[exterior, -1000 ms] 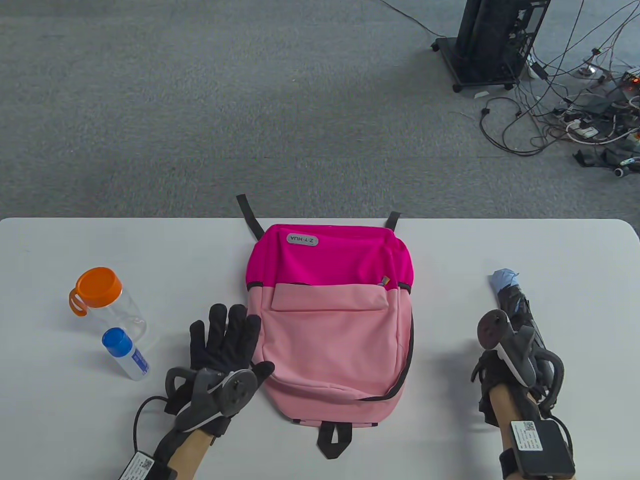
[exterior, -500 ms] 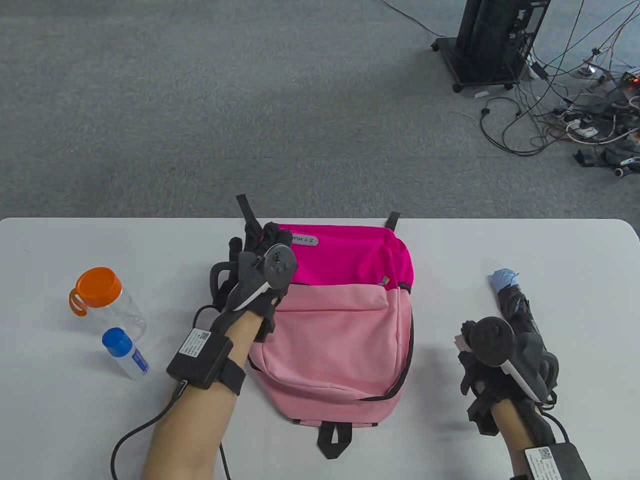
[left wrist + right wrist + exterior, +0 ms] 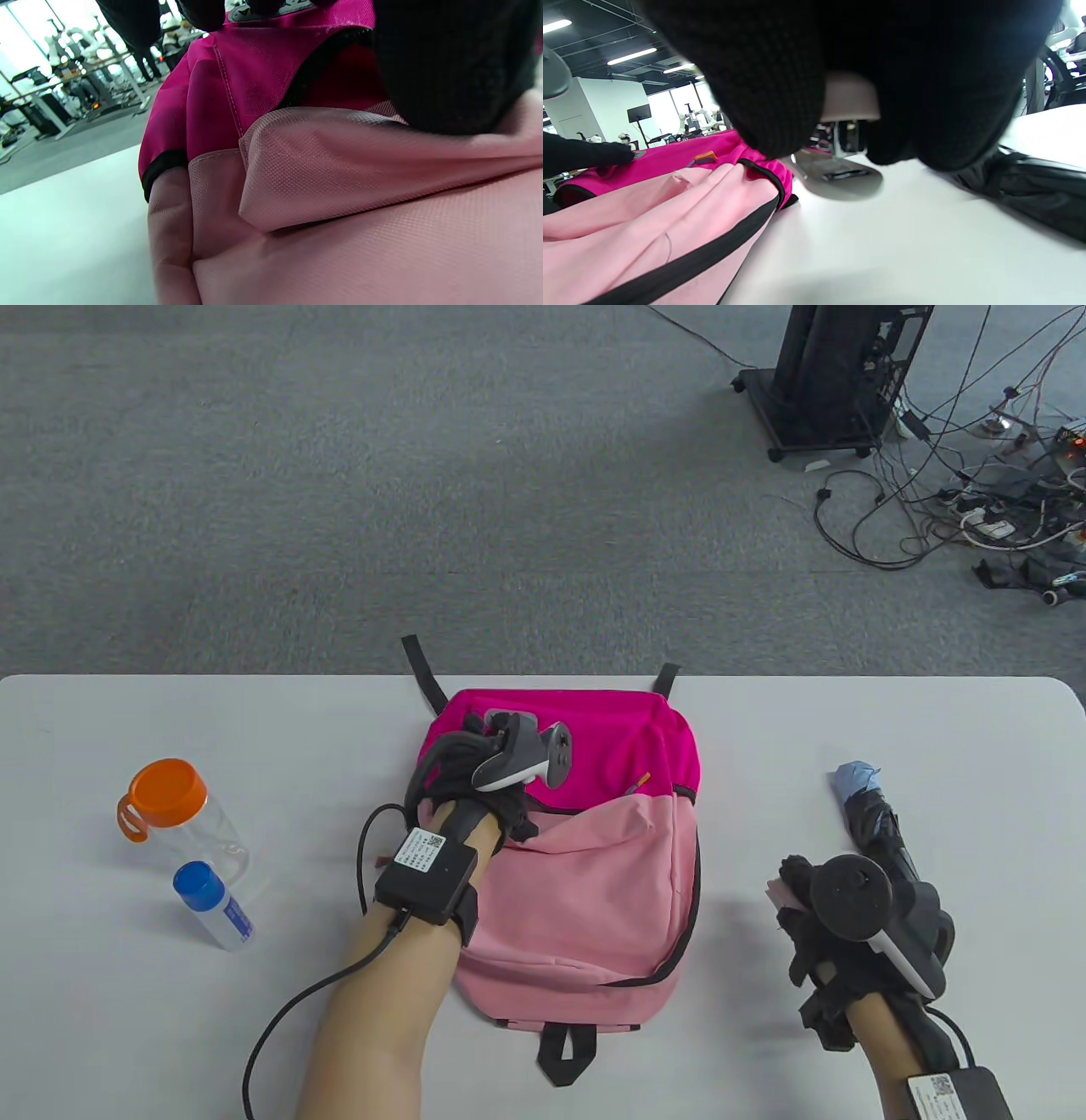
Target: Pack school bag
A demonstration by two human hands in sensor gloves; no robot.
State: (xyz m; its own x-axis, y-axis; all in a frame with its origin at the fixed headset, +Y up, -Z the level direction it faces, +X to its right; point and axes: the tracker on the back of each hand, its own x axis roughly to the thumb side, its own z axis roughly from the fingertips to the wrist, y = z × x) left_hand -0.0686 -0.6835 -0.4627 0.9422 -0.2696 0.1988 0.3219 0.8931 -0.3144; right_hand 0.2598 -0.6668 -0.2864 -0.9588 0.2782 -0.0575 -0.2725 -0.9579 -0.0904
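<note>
Table view: pink backpack lies mid-desk, straps at the far edge. Left hand grips its magenta top near the logo patch. Right hand is curled around something pinkish by the folded umbrella near the right edge.

Left wrist view: fingers press into the fabric.

Right wrist view: glove blocks most, grip unclear.

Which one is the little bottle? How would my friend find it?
Look at the left end of the white table, left of the pink backpack. Two bottles stand close together there. The little bottle is nearest you, with a blue cap; its bigger clear neighbour has an orange lid.
</note>
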